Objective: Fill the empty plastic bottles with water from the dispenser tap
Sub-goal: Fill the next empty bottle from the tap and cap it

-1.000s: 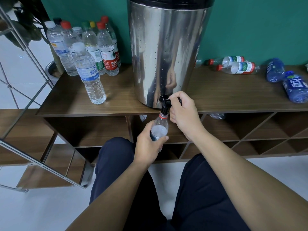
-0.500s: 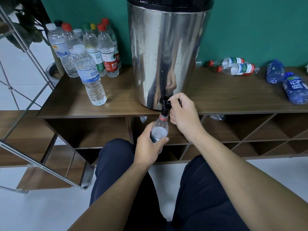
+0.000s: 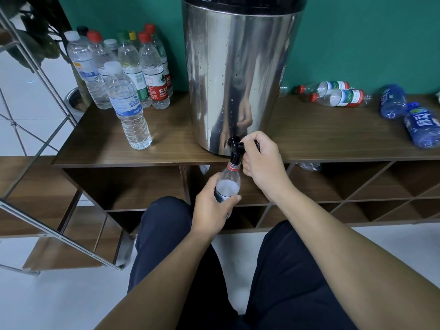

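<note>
A tall steel water dispenser point(image 3: 240, 75) stands on a wooden shelf unit point(image 3: 166, 139). Its black tap point(image 3: 235, 151) juts over the front edge. My left hand point(image 3: 212, 208) grips a clear plastic bottle point(image 3: 228, 184) with a red neck ring, held upright with its mouth right under the tap. My right hand point(image 3: 262, 163) is curled round the tap's black lever. Several capped, water-filled bottles point(image 3: 126, 75) stand at the shelf's left. Two clear red-capped bottles point(image 3: 338, 94) and two blue bottles point(image 3: 404, 113) lie on their sides at the right.
A green wall rises behind the shelf. A metal-framed glass rack point(image 3: 35, 163) stands at the left, with a plant behind it. Open cubbies run below the shelf top. My knees in dark trousers point(image 3: 166, 246) sit close under the bottle, above a white floor.
Both hands stay at the tap and the bottle; nothing has visibly moved apart from a slight shift of the camera.
</note>
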`<state>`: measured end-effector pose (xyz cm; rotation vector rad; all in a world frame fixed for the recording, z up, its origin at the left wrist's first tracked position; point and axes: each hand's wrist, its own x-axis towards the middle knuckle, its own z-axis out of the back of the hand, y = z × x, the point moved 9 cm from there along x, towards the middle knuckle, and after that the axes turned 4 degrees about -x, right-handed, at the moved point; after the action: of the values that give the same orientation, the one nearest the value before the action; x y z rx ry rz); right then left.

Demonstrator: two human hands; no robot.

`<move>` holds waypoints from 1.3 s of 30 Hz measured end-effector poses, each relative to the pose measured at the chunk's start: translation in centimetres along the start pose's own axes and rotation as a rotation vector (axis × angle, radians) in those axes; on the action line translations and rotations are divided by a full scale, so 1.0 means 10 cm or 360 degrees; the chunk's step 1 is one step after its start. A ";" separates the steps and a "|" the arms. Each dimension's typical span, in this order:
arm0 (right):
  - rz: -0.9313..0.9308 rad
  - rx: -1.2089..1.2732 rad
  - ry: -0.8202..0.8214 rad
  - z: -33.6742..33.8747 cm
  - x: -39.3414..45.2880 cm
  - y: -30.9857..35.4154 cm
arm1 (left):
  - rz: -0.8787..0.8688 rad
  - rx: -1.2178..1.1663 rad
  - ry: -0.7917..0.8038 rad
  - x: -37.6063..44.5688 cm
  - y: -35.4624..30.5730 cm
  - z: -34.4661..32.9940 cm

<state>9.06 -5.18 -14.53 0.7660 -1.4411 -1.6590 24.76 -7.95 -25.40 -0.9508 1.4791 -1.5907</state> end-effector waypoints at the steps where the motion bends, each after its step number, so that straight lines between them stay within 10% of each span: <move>1: 0.0000 -0.0001 0.0004 0.00 0.00 0.00 | 0.0002 0.0001 0.0002 0.00 0.00 0.00; 39: 0.0004 -0.0054 0.0013 -0.01 -0.04 0.06 | -0.0028 0.0026 0.0031 0.00 -0.01 -0.01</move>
<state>9.44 -4.87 -13.98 0.7511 -1.4046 -1.6726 24.65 -7.86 -25.27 -0.9442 1.4722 -1.6265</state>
